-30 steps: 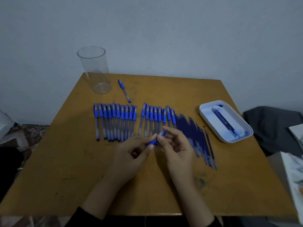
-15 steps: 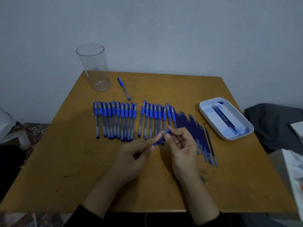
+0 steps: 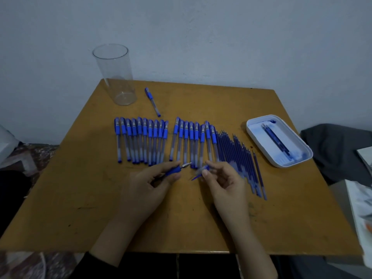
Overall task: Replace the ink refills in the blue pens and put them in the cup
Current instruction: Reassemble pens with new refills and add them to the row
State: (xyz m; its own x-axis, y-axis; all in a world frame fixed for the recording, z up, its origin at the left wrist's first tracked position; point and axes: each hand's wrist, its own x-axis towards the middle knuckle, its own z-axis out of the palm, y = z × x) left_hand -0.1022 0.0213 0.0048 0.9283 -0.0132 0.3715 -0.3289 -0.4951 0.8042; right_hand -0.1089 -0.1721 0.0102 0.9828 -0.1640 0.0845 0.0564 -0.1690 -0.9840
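Left hand (image 3: 149,184) grips a blue pen (image 3: 174,170), bare tip pointing right. Just right of it, the right hand (image 3: 223,182) pinches what looks like its blurred cap (image 3: 201,171). Cup (image 3: 114,77) stands far left.

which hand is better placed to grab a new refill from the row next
Right, probably. The right hand sits beside the row of refills, though it pinches the cap and would need to drop it. The left hand grips the uncapped pen, farther from the row.
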